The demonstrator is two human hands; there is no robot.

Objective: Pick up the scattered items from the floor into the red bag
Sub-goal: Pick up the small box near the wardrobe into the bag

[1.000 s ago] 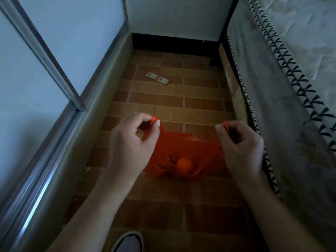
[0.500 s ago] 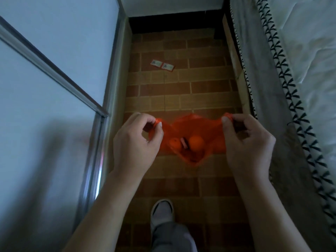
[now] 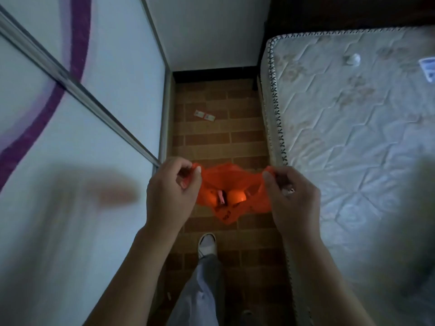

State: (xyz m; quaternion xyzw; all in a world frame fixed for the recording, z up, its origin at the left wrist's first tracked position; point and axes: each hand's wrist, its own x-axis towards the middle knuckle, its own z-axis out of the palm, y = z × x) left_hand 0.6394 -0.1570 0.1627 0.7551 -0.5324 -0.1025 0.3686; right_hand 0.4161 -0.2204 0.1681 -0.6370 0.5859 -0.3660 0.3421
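Note:
A red plastic bag [image 3: 229, 180] hangs stretched open between my hands above the brick-patterned floor. My left hand [image 3: 173, 192] pinches its left handle. My right hand [image 3: 292, 196] pinches the right handle. Inside the bag lie an orange ball [image 3: 236, 196] and some smaller items I cannot make out. Two small white and red packets [image 3: 204, 115] lie side by side on the floor farther ahead.
A glass sliding door with a metal frame [image 3: 162, 118] lines the left side. A quilted mattress [image 3: 348, 128] fills the right. The floor strip [image 3: 221, 142] between them is narrow. My white shoe [image 3: 207, 244] stands below the bag.
The view has risen and pulled back, and the mattress top now shows. The bag came up with my hands and hangs higher over the floor. Both pinches stay on the handles.

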